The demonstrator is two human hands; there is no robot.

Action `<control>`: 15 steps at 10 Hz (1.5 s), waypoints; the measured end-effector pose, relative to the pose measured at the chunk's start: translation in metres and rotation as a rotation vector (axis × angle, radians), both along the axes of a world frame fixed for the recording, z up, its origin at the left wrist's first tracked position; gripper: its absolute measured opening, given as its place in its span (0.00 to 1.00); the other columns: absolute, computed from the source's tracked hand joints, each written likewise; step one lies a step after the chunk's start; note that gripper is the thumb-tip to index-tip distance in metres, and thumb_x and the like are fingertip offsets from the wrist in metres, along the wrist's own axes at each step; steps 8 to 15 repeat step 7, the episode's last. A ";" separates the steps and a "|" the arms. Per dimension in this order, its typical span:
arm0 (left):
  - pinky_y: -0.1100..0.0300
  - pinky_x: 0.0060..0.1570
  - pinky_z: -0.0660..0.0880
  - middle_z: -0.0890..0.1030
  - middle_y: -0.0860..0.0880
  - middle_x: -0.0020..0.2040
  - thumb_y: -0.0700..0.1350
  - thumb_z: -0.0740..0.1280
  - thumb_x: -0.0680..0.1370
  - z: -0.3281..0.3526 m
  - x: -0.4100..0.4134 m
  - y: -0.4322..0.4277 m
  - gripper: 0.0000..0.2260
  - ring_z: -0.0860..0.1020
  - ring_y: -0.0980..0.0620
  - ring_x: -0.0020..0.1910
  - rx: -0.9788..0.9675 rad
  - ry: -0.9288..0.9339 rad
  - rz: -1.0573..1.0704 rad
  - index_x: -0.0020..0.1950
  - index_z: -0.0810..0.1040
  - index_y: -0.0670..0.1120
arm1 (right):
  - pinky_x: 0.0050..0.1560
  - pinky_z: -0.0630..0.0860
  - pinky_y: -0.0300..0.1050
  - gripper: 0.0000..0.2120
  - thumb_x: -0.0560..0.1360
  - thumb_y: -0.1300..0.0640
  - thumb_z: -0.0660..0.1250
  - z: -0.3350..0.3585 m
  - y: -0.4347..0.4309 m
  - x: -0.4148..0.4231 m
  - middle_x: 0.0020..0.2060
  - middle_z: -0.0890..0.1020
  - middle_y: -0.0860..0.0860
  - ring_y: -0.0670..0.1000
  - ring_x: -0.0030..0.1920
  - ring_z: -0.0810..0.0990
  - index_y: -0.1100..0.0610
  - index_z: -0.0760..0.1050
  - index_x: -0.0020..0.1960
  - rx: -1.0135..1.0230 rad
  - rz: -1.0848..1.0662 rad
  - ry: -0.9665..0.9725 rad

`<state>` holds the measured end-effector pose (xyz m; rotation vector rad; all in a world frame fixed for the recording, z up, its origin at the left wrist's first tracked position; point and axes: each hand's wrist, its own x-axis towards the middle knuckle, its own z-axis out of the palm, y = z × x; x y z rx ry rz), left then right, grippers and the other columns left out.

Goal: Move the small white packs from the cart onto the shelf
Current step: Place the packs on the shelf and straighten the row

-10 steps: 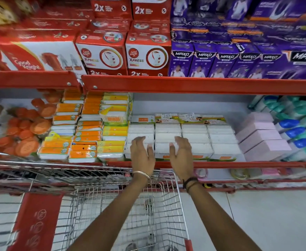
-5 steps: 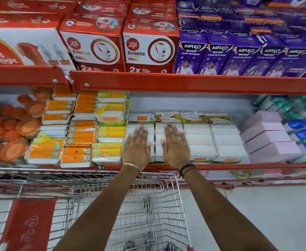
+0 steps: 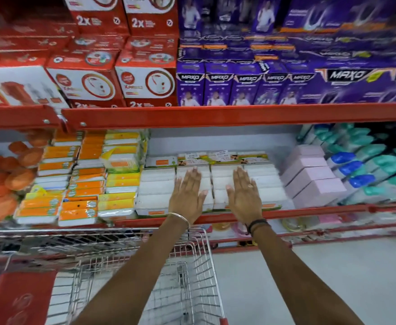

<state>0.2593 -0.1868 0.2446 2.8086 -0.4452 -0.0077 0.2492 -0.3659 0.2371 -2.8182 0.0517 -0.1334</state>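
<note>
Both hands flat, palms down, fingers spread and straight on top of the small white packs on the shelf. Neither grasps anything. Left hand rests on the second column from the left, right hand on the third and partly the fourth. Judged: a press to level or seat the stack.

Packs sit in the middle bay, directly ahead of the hands, under the palms. Four columns side by side, several layers deep front to back; exact total not countable, hands cover part. Each pack's long axis runs left-right, along the shelf edge. A row of packs with printed labels stands behind them.

Cart lies below and nearer the person, under the left forearm, so the left hand is the nearer one to it. Visible part of the basket shows no white packs; far corners out of view. Judged: stocking nearly or fully done.

Neighbours: orange packs left, pink boxes right, four counted.
</note>
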 end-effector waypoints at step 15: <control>0.51 0.76 0.43 0.43 0.50 0.78 0.53 0.44 0.82 0.001 -0.003 -0.049 0.25 0.43 0.52 0.77 0.100 0.022 -0.059 0.76 0.41 0.47 | 0.76 0.45 0.50 0.35 0.73 0.45 0.32 0.003 -0.023 -0.004 0.77 0.52 0.55 0.51 0.77 0.49 0.60 0.46 0.75 -0.094 0.076 0.018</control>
